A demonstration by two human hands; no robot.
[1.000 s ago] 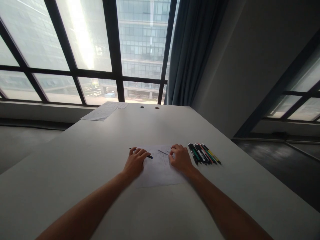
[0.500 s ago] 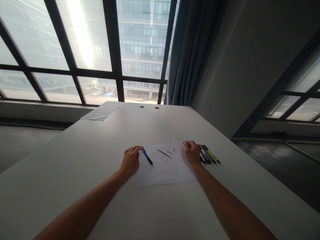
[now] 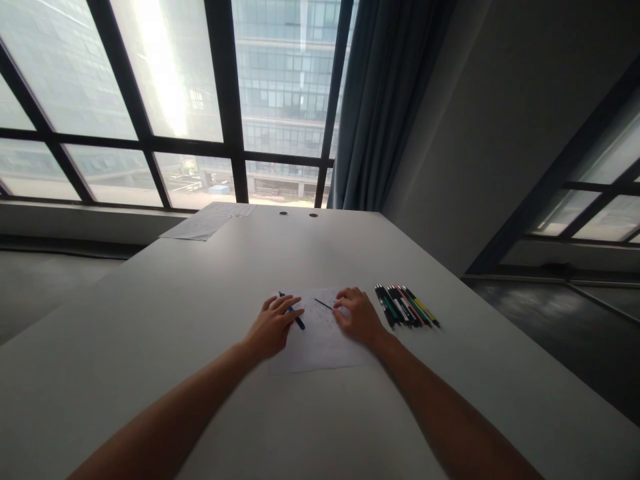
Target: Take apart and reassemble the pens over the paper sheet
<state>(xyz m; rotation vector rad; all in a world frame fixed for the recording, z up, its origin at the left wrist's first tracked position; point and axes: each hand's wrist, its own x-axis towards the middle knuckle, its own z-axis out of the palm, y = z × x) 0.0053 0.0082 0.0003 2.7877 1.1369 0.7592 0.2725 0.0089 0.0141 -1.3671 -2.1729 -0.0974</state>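
Observation:
A sheet of white paper (image 3: 315,357) with dark marks lies on the white table. My left hand (image 3: 273,327) is over its left part, fingers outstretched across a blue pen (image 3: 300,323), whose middle they cover. On the right part of the sheet rests my right hand (image 3: 360,319), its fingers bent and apart. The tip of a thin dark rod (image 3: 323,303), like a pen refill, reaches its fingertips. Small parts on the paper there are hidden by this hand.
A row of several pens (image 3: 407,308) in black, green, red and yellow lies right of the paper. More papers (image 3: 197,223) lie at the table's far left corner. Two round holes mark the far edge, before a window and a blue curtain (image 3: 370,133).
My right hand has moved left from the paper's right edge onto the sheet, uncovering the pens. My left hand has slid right over the blue pen, its fingers spreading.

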